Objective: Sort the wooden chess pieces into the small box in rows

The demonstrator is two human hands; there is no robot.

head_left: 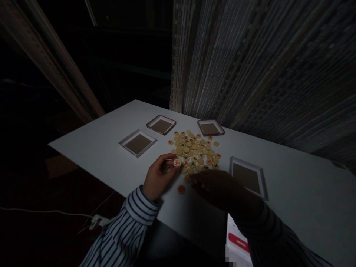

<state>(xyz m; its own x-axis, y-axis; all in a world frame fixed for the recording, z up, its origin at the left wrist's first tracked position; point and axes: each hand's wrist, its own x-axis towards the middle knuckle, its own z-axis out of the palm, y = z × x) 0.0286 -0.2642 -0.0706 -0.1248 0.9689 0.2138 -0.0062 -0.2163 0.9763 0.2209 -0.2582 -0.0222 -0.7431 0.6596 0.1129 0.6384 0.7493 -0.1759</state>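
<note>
Round wooden pieces (194,148), some with red or black characters and some blank side up, lie heaped at the middle of the white table. My left hand (160,176) pinches a piece with a red character (177,162) between thumb and fingers at the heap's near left edge. In deep shadow, my right hand (214,185) hovers at or touches the heap's near edge, its fingertips by a blank piece (188,178); whether it grips anything is too dark to tell. Between both hands lies a single red-marked piece (181,189).
Four shallow open boxes stand around the heap: back left (161,125), left (138,143), back right (210,127) and right (248,177). A bright device with a red mark (238,241) shows under my right forearm. String curtains hang behind the table (300,174).
</note>
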